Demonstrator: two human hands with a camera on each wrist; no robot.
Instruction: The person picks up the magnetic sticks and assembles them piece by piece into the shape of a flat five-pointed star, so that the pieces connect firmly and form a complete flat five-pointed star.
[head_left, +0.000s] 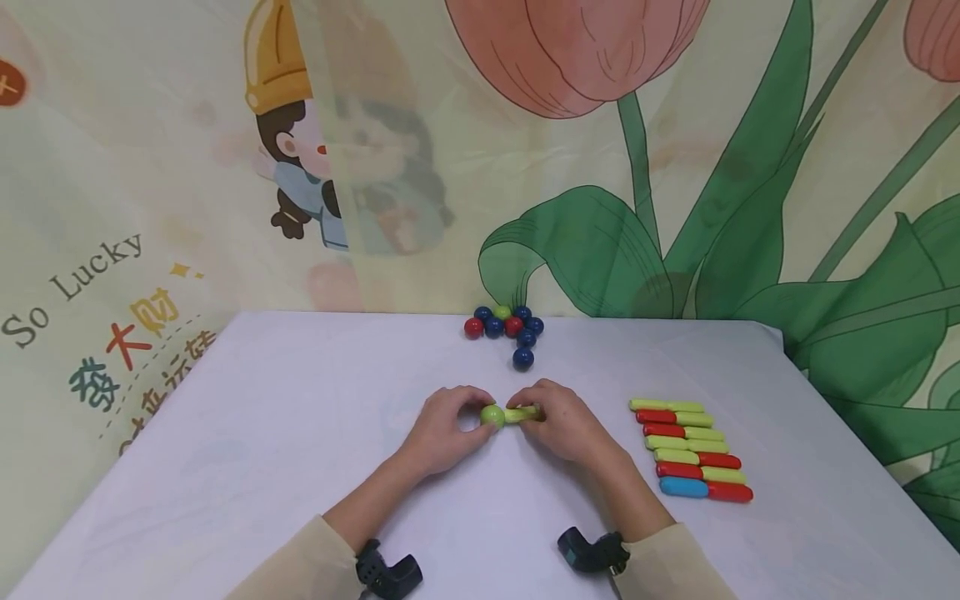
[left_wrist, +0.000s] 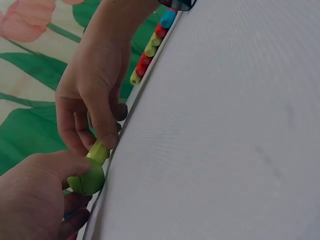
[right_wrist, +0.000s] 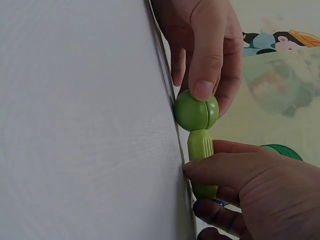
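Ball [right_wrist: 191, 114] in left grip [head_left: 441, 430] touches stick [right_wrist: 201, 144] in right grip [head_left: 568, 425].

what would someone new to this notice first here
Probably the green ball in the left hand, meeting the green stick in the right hand at mid-table. Next, likely the colourful row of sticks on the table's right and the cluster of balls near its far edge. Behind looms a huge pink tulip on the backdrop.
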